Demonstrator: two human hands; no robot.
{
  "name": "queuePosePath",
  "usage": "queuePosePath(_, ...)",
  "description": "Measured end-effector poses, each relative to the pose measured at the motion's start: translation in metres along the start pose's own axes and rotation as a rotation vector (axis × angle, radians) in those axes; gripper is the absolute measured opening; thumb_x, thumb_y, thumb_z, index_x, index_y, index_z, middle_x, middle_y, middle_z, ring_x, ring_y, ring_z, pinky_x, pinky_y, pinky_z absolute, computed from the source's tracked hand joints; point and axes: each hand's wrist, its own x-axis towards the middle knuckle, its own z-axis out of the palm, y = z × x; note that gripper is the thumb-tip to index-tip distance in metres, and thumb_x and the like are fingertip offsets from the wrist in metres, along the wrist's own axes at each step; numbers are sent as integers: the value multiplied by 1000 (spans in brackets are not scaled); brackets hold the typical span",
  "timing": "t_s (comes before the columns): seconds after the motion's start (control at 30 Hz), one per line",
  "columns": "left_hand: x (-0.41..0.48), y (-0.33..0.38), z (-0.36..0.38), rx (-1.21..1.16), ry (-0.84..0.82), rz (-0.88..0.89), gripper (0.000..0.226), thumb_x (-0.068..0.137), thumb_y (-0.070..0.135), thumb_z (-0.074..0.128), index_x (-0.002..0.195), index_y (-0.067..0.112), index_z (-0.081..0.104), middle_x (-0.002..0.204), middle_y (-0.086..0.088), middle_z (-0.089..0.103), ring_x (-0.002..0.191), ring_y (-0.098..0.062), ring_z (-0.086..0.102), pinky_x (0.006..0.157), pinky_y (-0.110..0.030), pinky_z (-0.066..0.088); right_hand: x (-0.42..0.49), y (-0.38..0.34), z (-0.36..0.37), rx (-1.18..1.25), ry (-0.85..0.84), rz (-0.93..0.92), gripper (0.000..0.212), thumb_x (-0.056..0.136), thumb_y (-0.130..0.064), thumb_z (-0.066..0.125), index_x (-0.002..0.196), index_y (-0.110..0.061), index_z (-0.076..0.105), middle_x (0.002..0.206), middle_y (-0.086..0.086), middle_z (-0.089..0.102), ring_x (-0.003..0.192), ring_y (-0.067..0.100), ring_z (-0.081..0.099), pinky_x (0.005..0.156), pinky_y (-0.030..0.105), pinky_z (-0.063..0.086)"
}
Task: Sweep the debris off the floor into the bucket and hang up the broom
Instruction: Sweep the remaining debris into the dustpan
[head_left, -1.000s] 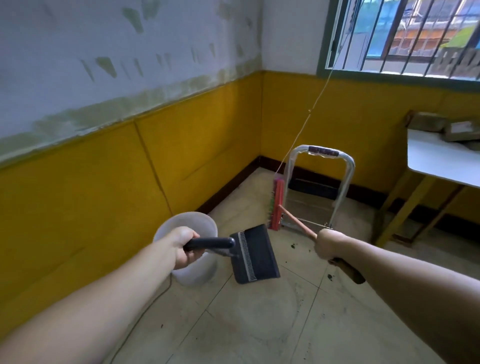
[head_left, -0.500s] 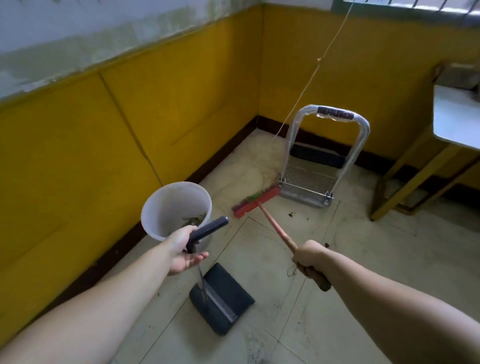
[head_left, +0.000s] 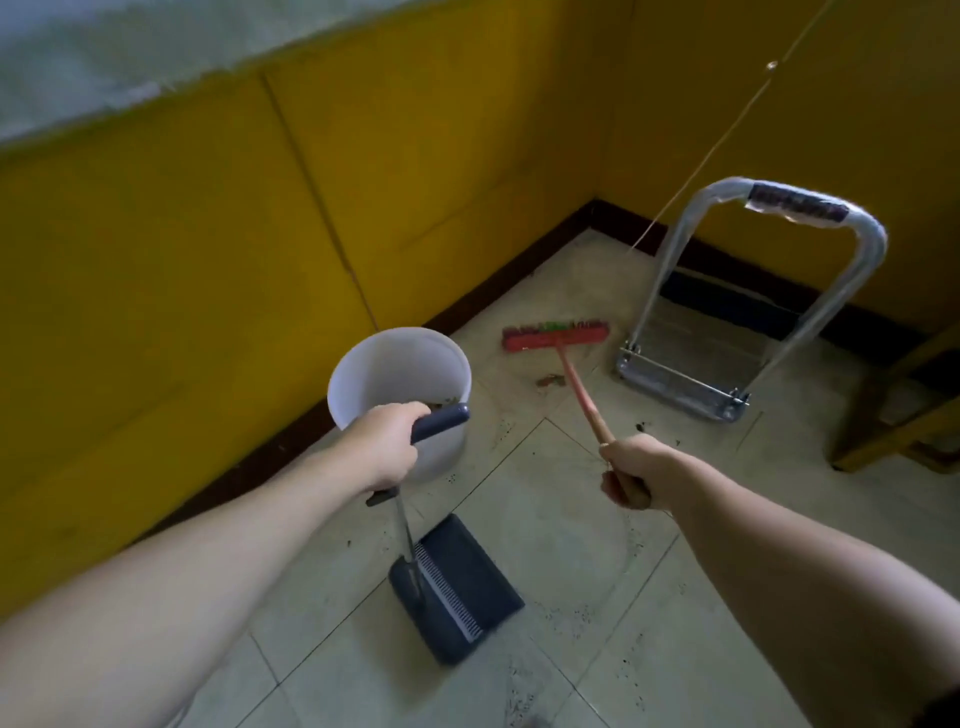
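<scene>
Plainly both hands were busy. The left hand (head_left: 384, 447) had its fingers curled tight round the dark handle of a long-stemmed dustpan (head_left: 457, 587). Its navy pan sat at the foot of a thin metal rod, low over the tiled floor (head_left: 561, 525); from where I stood I could not tell whether it rested on the tiles or hung just clear of them. Right behind that fist stood the white bucket (head_left: 363, 374), upright on the floor close to the dark skirting of the yellow wall (head_left: 208, 234), with a little rubbish showing inside it. The right hand (head_left: 631, 467) was closed round the upper end of the broom (head_left: 555, 336). Its reddish stick slanted away and down to the red head, which lay with its bristles on the floor out toward the corner. A small scrap of brownish debris (head_left: 550, 382) lay just beside the stick, on the near side of the head, and dark specks were scattered over the tiles around the pan. Near the broom head, to its right, stood a folding hand trolley (head_left: 680, 384) with its looped handle raised, and a thin string (head_left: 717, 135) ran slantwise down in front of the wall.
</scene>
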Motion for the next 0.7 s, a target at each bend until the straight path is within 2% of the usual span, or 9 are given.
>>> queuePosePath(0.07,5,3,7,36,23,40,7,94,28,54,98,25,50,82,1,58,73,-19,59,53,-28,41,20,-4,6,-18,14,-3,17,99,-15,41,94,0,49,68,9,50,49,16,47,43,23,43)
queuePosePath(0.13,9,3,12,57,41,53,20,93,46,51,88,27,46,77,3,56,71,-17,58,52,-30,39,38,-2,14,-83,73,-44,19,99,-13,35,93,-1,49,68,8,45,49,14,39,42,23,34)
queuePosePath(0.23,15,-3,14,94,84,25,29,91,55,47,81,27,43,76,2,56,70,-17,55,52,-30,37,51,9,26,-157,43,-12,18,100,-16,34,94,-5,47,66,5,42,48,12,35,35,19,28)
queuePosePath(0.37,7,-16,15,86,62,18,30,92,53,46,78,27,42,76,-1,57,67,-16,56,49,-28,36,37,41,41,-147,-6,85,20,99,-21,38,93,-5,48,63,3,44,45,11,35,36,18,28)
queuePosePath(0.47,-7,-20,17,42,-3,0,27,92,52,47,82,27,45,76,-4,59,66,-19,60,50,-28,42,6,61,48,-143,-10,117,24,99,-25,38,99,-4,51,64,3,46,44,10,36,35,17,29)
queuePosePath(0.57,-28,-21,21,-13,-71,1,26,93,47,49,91,21,50,79,-5,60,71,-19,60,57,-30,47,-33,85,53,-132,-3,174,28,99,-26,39,103,-3,53,64,3,48,42,11,39,36,17,31)
queuePosePath(0.7,-58,-32,24,-42,-142,8,27,94,39,52,98,12,55,89,-13,62,82,-28,63,71,-37,51,-95,124,64,-142,59,159,24,99,-24,37,91,-5,50,63,3,46,43,11,36,40,20,30)
